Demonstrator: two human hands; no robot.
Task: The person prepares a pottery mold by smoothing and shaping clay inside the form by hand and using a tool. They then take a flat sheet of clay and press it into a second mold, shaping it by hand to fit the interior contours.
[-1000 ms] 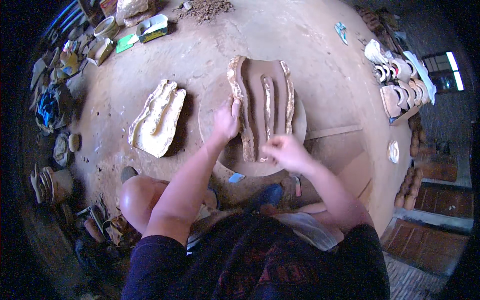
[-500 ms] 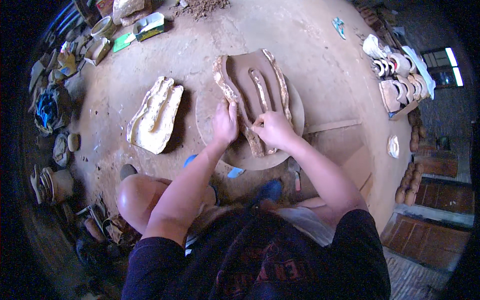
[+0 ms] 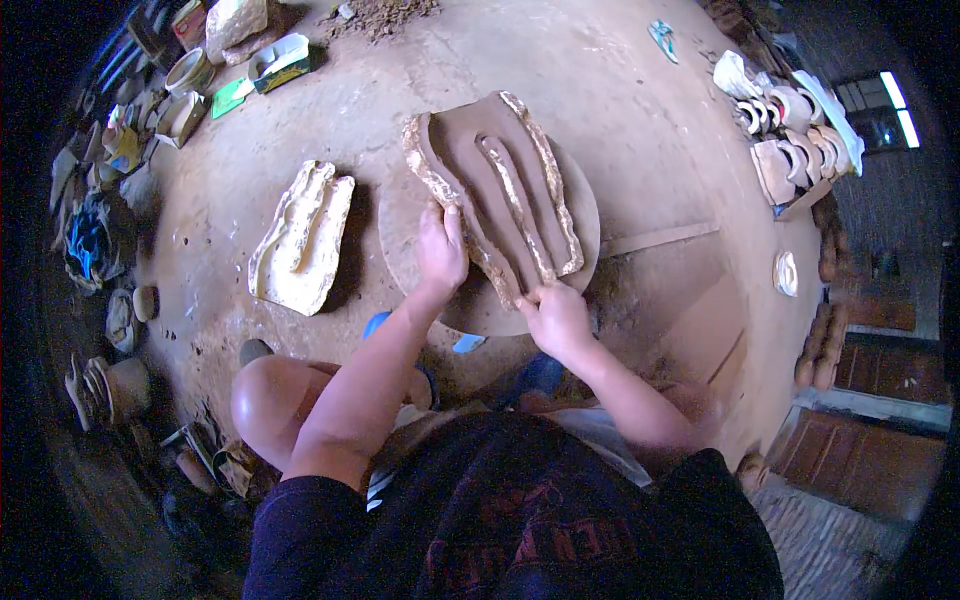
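Note:
A pale, crusted mould [image 3: 533, 133] lined with smooth brown clay, with long channels around a raised middle strip, lies tilted on a round board [image 3: 410, 288]. My left hand [image 3: 441, 250] is closed on the mould's left wall. My right hand [image 3: 553, 318], fingers bent together, grips or pinches at the lower end, between the left wall and the middle strip. A separate cream plaster mould [image 3: 300, 245] sits left of the board on the floor [image 3: 470, 50]. Below the board lie a small blue flat piece [image 3: 469, 343] and, partly behind my left arm, another blue item.
Containers [image 3: 275, 63], a green flat item [image 3: 229, 96] and bags [image 3: 90, 240] crowd the left. A pile of crumbs [image 3: 380, 15] lies ahead. Curved clay pieces [image 3: 790, 165], a white item [image 3: 785, 272] and a doorway [image 3: 885, 455] are on the right. A wooden strip [image 3: 650, 238] lies beside the board.
The mould has swung anticlockwise and moved left and up in the picture. My right hand moved up its channel, then back down to the lower end. My left hand stays on the left wall.

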